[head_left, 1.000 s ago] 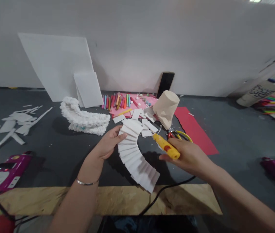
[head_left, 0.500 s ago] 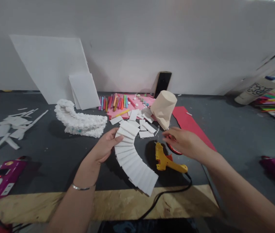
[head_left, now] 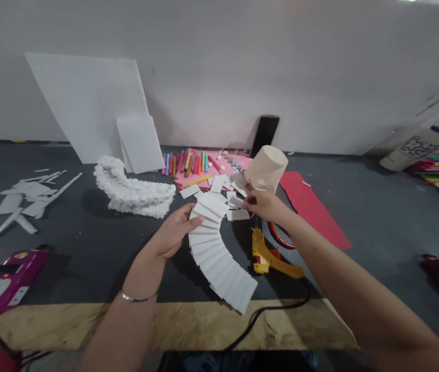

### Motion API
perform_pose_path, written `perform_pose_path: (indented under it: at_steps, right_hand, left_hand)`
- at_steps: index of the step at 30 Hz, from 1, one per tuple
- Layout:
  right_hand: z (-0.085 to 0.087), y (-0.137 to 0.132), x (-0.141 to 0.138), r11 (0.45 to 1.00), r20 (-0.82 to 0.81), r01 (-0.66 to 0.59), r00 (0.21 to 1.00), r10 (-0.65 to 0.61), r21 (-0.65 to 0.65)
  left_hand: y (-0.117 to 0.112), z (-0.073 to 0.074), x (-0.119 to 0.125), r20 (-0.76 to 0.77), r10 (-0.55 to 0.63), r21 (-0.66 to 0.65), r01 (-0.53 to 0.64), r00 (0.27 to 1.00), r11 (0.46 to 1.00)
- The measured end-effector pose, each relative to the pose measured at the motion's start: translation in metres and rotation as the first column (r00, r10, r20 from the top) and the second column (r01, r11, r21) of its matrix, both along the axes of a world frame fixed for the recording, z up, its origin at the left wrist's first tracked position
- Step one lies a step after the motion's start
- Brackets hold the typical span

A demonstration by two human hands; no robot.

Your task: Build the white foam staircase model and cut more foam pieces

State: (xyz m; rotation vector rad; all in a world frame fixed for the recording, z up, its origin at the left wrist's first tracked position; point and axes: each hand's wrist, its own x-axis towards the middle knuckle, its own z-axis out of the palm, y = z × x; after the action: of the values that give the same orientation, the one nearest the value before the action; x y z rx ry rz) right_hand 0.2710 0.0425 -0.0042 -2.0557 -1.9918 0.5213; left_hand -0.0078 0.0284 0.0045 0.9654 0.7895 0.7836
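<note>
A curved fan of overlapping white foam board strips [head_left: 219, 253] is held at its upper end by my left hand [head_left: 176, 230], thumb on top. My right hand [head_left: 263, 204] pinches the end of one small white foam board piece [head_left: 238, 202] among several loose ones beyond the fan. Just below that hand lies a yellow hot glue gun [head_left: 271, 258] on its side, nozzle pointing away. Beside it the red handle of a tool [head_left: 280, 236], partly hidden by my right wrist, rests on the table.
A white fluffy curved piece [head_left: 134, 194] lies left of the fan. Behind are colored crayons [head_left: 186, 163], a beige cup-like form [head_left: 266, 168], a leaning phone [head_left: 265, 135] and red paper [head_left: 314, 209]. White scraps [head_left: 29, 196] lie far left; the glue gun's black cord [head_left: 258, 315] crosses the wooden edge.
My right hand has moved left and away from me, from above the red handle to the loose white pieces, and now pinches one. My left hand keeps its hold on the fan.
</note>
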Motion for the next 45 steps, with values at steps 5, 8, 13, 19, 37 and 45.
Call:
perform_pose_path:
  at_steps: [5, 8, 13, 19, 37, 45]
  right_hand:
    - [0.019, -0.007, 0.01, 0.994, -0.197, 0.071, 0.979, -0.055, 0.077]
    - [0.035, -0.013, 0.004, 0.995, -0.505, 0.095, 0.86, -0.066, 0.032]
    - [0.046, -0.018, -0.018, 0.996, -0.781, 0.069, 0.618, -0.085, -0.053]
    - [0.043, -0.021, -0.031, 0.998, -0.767, -0.008, 0.64, -0.043, -0.063]
    - [0.026, -0.008, -0.007, 0.995, -0.392, 0.086, 0.918, -0.056, 0.059]
    - [0.017, -0.01, 0.007, 0.997, 0.131, 0.056, 0.989, -0.061, 0.046]
  left_hand:
    - [0.001, -0.003, -0.001, 0.014, 0.002, 0.0, -0.002, 1.0, 1.0]
    - [0.001, -0.004, -0.001, 0.021, -0.005, 0.001, 0.005, 1.0, 1.0]
    - [0.0, -0.003, -0.001, 0.016, 0.001, 0.007, -0.001, 1.0, 1.0]
    - [-0.001, -0.002, -0.001, 0.016, 0.0, 0.027, -0.001, 1.0, 1.0]
    - [-0.001, 0.003, -0.001, 0.014, 0.037, 0.003, -0.038, 0.999, 0.999]
    - [-0.001, 0.003, -0.001, 0.023, 0.036, -0.011, -0.036, 0.999, 0.999]
